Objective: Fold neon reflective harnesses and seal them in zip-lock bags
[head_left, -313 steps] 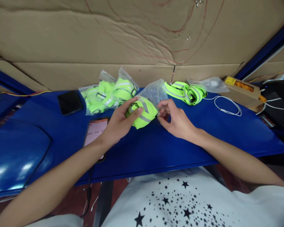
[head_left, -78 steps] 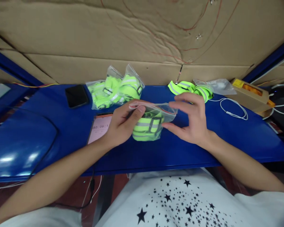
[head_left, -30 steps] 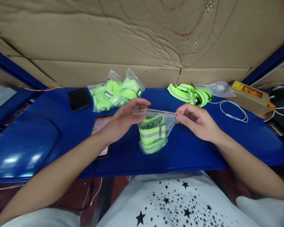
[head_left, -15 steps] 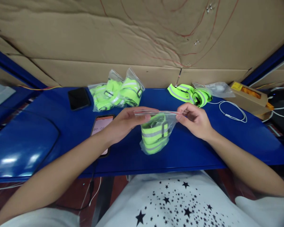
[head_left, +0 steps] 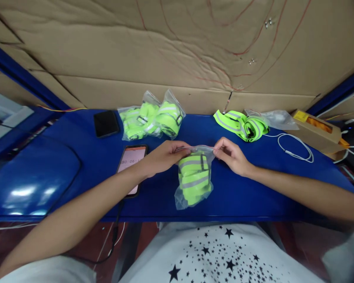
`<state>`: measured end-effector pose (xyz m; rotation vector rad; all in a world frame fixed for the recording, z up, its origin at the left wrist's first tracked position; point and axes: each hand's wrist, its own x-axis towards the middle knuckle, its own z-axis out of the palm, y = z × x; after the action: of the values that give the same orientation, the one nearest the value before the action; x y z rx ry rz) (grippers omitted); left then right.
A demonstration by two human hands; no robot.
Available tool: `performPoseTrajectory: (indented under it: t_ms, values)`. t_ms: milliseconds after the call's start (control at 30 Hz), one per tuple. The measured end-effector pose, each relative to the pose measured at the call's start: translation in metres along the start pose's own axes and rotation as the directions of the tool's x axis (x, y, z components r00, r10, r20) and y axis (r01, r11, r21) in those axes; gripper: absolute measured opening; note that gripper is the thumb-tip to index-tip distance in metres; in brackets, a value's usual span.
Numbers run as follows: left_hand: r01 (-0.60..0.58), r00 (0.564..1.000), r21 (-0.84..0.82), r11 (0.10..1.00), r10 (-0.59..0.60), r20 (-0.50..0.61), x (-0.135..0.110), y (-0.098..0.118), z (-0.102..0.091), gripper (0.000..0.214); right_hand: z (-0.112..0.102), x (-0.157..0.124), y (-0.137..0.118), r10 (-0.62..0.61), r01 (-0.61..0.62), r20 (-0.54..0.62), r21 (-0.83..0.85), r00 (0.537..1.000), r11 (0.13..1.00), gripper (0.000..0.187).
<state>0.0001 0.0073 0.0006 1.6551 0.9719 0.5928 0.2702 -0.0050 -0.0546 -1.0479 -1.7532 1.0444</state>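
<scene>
A clear zip bag (head_left: 181,198) hangs between my hands over the front of the blue table. Inside it lies a rolled neon-yellow reflective strap (head_left: 193,179) with grey stripes and a dark buckle. My left hand (head_left: 168,155) pinches the top left corner of the bag at its red-lined zip. At the top right corner, the thumb and fingers of my right hand (head_left: 231,157) grip the same zip edge. Whether the zip is sealed cannot be made out.
Bagged neon straps (head_left: 147,118) lie at the back, left of centre. Loose straps (head_left: 244,125) and a clear plastic bag (head_left: 279,118) lie back right, near a white cable (head_left: 297,157) and cardboard box (head_left: 318,129). A lit phone (head_left: 132,161) and a dark phone (head_left: 106,123) lie left.
My hands have come closer together along the zip edge, and the bag now hangs straighter with its front face showing. The whole view has shifted slightly.
</scene>
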Motion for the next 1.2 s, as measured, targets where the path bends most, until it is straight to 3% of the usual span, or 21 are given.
performPoseTrajectory:
  t_ms: [100,200,367,567,800,1033,1200]
  values:
    - [0.08,0.988,0.123,0.989,-0.095,0.124,0.0,0.0,-0.008,0.044,-0.002,0.005,0.002,0.062,-0.07,0.134,0.052,0.989,0.996,0.036]
    - [0.109,0.944,0.189,0.976,-0.162,0.288,-0.006,0.007,-0.017,0.04,-0.002,0.003,-0.001,0.066,-0.09,0.221,0.099,0.973,0.991,0.035]
    - [0.025,0.885,0.303,0.953,-0.162,0.436,-0.014,0.013,-0.027,0.033,-0.005,0.004,-0.005,-0.009,-0.039,0.348,0.132,0.938,0.991,0.029]
    - [-0.004,0.899,0.414,0.91,-0.178,0.401,-0.015,0.014,-0.023,0.027,-0.01,0.01,-0.008,0.002,-0.086,0.462,0.16,0.887,0.983,0.019]
    - [0.067,0.898,0.38,0.923,-0.222,0.38,-0.013,0.011,-0.018,0.022,-0.003,0.008,-0.018,0.029,-0.088,0.439,0.114,0.898,0.99,0.014]
    - [-0.008,0.926,0.406,0.914,-0.146,0.348,-0.02,0.019,-0.015,0.021,-0.004,0.007,-0.016,0.006,-0.061,0.442,0.11,0.897,0.992,0.017]
    - [0.027,0.912,0.364,0.931,-0.172,0.373,-0.019,0.02,-0.018,0.022,-0.003,0.009,-0.019,0.016,-0.066,0.492,0.085,0.871,0.994,0.014]
